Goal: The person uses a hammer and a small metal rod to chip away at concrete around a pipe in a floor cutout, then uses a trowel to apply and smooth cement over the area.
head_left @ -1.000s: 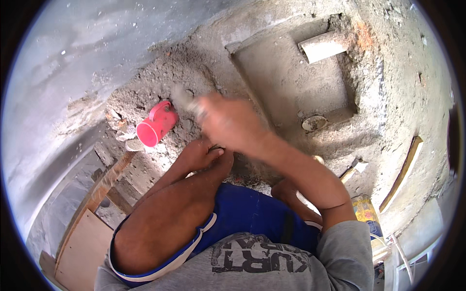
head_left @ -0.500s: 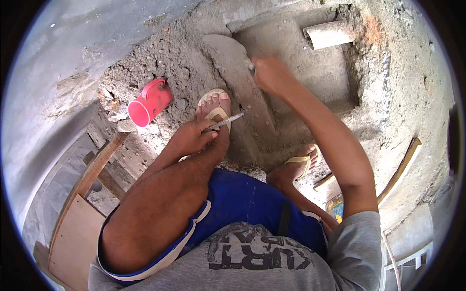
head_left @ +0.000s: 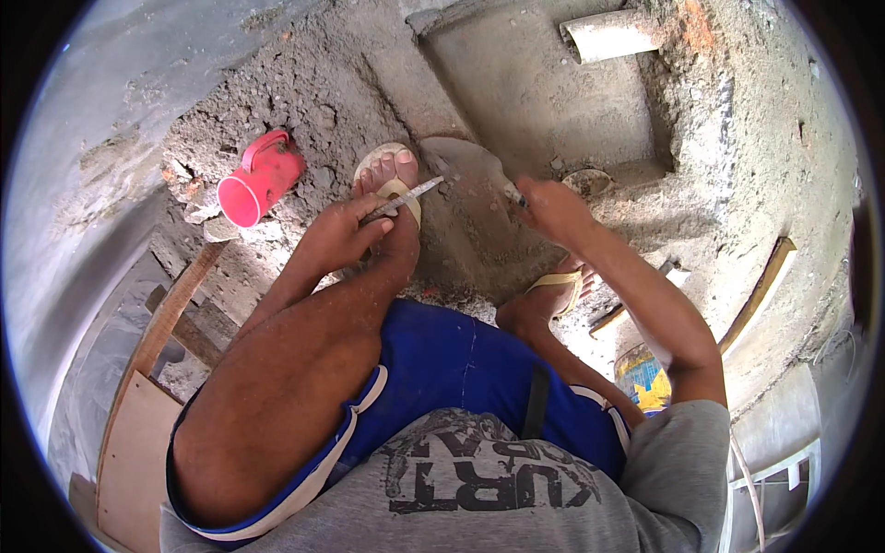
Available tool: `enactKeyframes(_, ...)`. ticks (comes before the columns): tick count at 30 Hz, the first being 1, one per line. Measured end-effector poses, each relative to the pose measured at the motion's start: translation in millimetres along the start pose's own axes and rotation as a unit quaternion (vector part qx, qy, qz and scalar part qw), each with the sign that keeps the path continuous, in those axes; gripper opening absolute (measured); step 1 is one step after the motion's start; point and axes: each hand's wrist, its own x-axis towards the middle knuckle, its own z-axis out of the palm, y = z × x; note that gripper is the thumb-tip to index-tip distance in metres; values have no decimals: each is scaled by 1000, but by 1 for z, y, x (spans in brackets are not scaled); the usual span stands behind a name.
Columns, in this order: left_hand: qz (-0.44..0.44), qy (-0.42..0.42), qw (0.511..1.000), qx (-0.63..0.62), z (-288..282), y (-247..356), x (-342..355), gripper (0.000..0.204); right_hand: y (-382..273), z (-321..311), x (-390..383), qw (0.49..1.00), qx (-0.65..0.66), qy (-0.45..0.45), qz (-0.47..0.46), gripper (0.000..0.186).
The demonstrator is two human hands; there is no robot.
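Note:
My right hand is closed round the handle of a trowel. Its broad, rounded blade, smeared with grey mortar, lies over the near left rim of a rectangular mortar-lined pit. Beside my left foot, my left hand grips a narrow, flat, mortar-crusted strip; its tapered end points toward the trowel blade. What kind of tool the strip is, I cannot make out.
A red plastic mug lies tipped on rubble to the left. A white pipe juts over the pit's far right corner, and a round pipe mouth shows low inside. Wooden boards, a timber strip and a yellow-blue container stand around me.
My right hand has drawn the trowel back from the pit's far left edge, toward me and to the right. The strip in my left hand now points more upward. The whole view has shifted slightly.

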Motion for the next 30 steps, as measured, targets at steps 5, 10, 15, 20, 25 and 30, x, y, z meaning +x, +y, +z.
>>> enactKeyframes(5, 26, 3, 1000, 9, 3, -2, 2, 24, 9, 13, -28, 999, -14, -44, 24, 29)
enactKeyframes(10, 19, 0, 999, 29, 4, 4, 1, 25, 21, 18, -43, 999, 3, -36, 10, 31)
enactKeyframes(15, 7, 5, 1000, 10, 8, 5, 0, 27, 26, 0, -48, 990, -44, -124, 48, 28)
enactKeyframes(20, 12, 5, 1000, 5, 9, 7, 1, 29, 22, 2, -55, 966, -167, -196, 42, 33)
enactKeyframes(25, 37, 14, 999, -7, 12, 6, 3, 30, 16, -15, -39, 949, -187, -249, 58, 36)
enactKeyframes(30, 14, -1, 1000, 17, 10, 11, 0, 27, 12, -14, -46, 938, -226, -255, 66, 34)
